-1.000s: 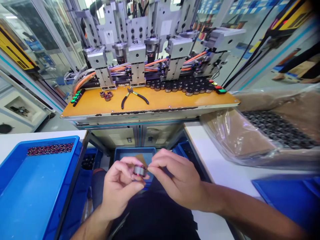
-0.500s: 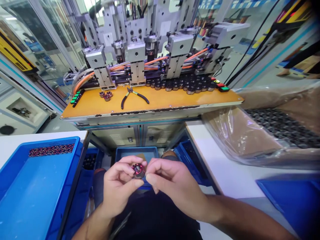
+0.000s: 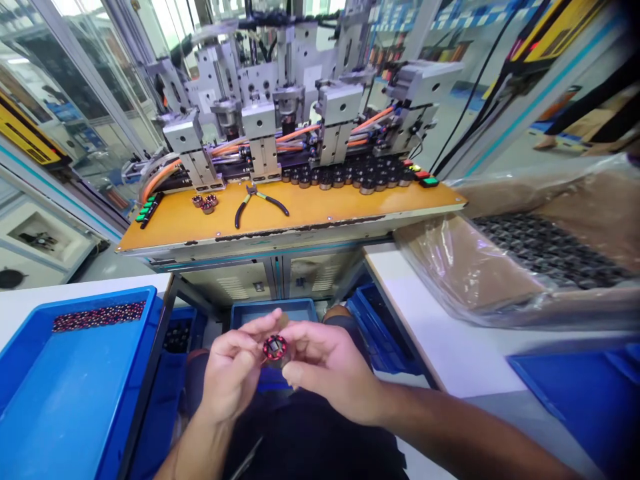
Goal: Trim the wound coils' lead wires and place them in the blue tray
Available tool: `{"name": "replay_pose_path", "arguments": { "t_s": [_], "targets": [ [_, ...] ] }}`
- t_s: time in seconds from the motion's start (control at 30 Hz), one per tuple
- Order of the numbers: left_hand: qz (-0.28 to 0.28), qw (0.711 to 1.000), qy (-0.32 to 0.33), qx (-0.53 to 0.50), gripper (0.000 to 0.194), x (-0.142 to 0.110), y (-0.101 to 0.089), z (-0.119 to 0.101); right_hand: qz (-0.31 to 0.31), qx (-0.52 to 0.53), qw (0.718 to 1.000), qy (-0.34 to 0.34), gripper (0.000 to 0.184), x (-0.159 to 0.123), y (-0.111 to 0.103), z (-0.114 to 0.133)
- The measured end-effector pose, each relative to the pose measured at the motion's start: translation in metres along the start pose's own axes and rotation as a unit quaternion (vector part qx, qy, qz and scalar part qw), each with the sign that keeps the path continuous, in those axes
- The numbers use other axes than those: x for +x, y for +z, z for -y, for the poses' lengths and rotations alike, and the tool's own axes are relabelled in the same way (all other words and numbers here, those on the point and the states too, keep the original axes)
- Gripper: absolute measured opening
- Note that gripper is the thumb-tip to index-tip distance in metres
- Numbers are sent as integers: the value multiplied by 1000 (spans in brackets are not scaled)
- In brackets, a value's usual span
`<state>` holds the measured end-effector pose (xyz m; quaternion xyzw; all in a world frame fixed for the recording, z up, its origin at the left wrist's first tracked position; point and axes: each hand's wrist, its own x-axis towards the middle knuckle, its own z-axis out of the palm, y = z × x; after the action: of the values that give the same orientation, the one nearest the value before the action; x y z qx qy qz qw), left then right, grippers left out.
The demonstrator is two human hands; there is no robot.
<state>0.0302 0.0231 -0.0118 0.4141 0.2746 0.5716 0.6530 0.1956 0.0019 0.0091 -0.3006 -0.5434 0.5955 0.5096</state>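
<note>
While the left hand (image 3: pixel 227 377) pinches narrowly beside it, the right hand (image 3: pixel 337 370) now grips the ring (image 3: pixel 275 358) instead.

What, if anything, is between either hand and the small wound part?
Nothing visible. The right hand holds the wound part in its fingers; the left hand is close against the other side, though contact there is hard to tell. The pliers lie beyond, on the orange bench top, out of the way.

Ring-shaped coil part (image 3: pixel 275 357), red-flecked rim, hollow face tilted toward camera, in right hand (image 3: pixel 330 367).
</note>
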Motion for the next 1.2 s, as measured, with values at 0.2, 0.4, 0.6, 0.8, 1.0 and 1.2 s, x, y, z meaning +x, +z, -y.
{"name": "replay_pose_path", "arguments": {
  "t_s": [0.2, 0.4, 0.6, 0.8, 1.0, 1.2],
  "targets": [
    [-205, 928, 86, 300, 22, -2, -12, -4, -137, -467, 756, -438, 21, 9, -19, -13],
    [-10, 861, 198, 468, 53, -31, 24, -27, -63, -538, 646, -538, 9, 12, -33, -18],
    [35, 853, 203, 480, 36, -21, 25, -31, -62, -433, 797, -415, 19, 1, -19, -9],
    [68, 853, 208, 474, 43, -26, 21, -30, -68, -228, 929, -282, 10, -6, -7, 6],
    [52, 947, 58, 313, 36, -29, 22, -27, -116, -181, 948, -234, 14, -8, -3, 5],
    [43, 943, 88, 319, 35, -27, 19, -28, -138, -172, 963, -152, 16, -13, -14, -1]
  ]
}}
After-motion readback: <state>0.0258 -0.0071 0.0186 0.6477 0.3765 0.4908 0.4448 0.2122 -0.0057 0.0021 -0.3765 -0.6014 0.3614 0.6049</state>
